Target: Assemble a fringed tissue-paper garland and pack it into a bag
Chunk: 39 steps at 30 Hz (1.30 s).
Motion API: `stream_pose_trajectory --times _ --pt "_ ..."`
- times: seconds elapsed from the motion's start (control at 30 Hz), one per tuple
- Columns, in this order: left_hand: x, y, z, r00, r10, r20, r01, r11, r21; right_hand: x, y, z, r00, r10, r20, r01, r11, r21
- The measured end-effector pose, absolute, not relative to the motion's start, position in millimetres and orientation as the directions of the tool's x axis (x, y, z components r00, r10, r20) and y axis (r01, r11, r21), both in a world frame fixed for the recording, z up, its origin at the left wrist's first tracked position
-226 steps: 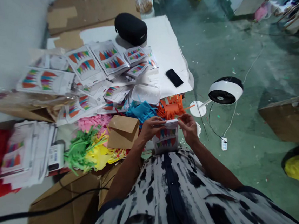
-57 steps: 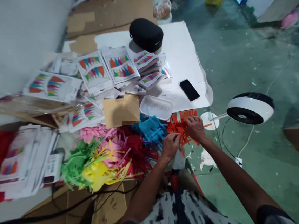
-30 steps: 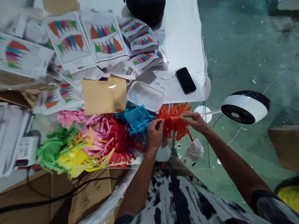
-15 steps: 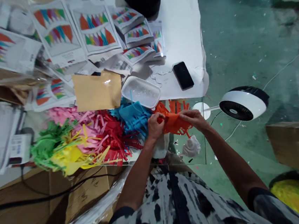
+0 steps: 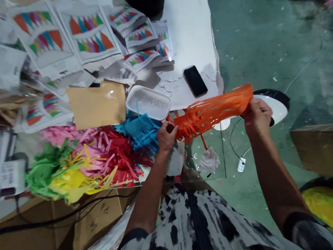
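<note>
Orange fringed paper (image 5: 218,110) stretches between my two hands over the glass table edge. My right hand (image 5: 256,116) is closed on its far right end, raised in front of the white fan. My left hand (image 5: 167,137) pinches the left end of the orange paper, beside the blue fringed paper (image 5: 145,131). Red fringed paper (image 5: 122,151), pink strips (image 5: 90,158), yellow paper (image 5: 74,183) and green paper (image 5: 43,166) lie in a row to the left. A white plastic tray (image 5: 149,103) sits just above my left hand.
A black phone (image 5: 195,81) lies on the white table (image 5: 189,32). Printed packets (image 5: 91,34) and a tan card (image 5: 96,105) are at the upper left. The black and white fan (image 5: 276,106) stands right of the table. A crumpled white piece (image 5: 208,160) lies near me.
My right hand has moved right and slightly up, drawing the orange paper out long. My left hand stays at the paper's left end. The whole view has shifted a little.
</note>
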<state>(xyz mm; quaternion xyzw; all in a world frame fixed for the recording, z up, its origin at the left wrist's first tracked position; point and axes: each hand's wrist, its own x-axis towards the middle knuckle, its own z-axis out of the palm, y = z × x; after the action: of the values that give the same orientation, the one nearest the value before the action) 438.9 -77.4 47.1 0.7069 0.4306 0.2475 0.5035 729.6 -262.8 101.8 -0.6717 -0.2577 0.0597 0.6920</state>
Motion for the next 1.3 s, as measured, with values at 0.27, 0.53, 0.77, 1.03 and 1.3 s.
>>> stream_pose_trajectory --times 0.27,0.53,0.77,1.03,1.3 --pt "455 -79 83 0.523 0.807 0.273 0.3 -0.475 0.827 700 -299 173 0.854 0.209 0.476 0.47 0.08 -0.879" --pt "462 -105 163 0.736 0.551 0.392 -0.046 -0.538 0.842 604 -283 182 0.763 0.466 0.449 0.515 -0.017 -0.857" --pt "451 -113 166 0.76 0.516 0.395 -0.07 -0.539 0.839 560 -291 175 0.76 0.556 0.336 0.478 -0.13 -0.869" --pt "415 -112 161 0.91 0.294 0.291 -0.164 -0.389 0.906 533 -306 177 0.66 0.731 0.173 0.421 -0.169 -0.891" --pt "394 -100 152 0.989 -0.088 -0.117 0.123 0.061 0.991 543 -291 163 0.258 0.965 0.037 0.377 -0.065 -0.924"
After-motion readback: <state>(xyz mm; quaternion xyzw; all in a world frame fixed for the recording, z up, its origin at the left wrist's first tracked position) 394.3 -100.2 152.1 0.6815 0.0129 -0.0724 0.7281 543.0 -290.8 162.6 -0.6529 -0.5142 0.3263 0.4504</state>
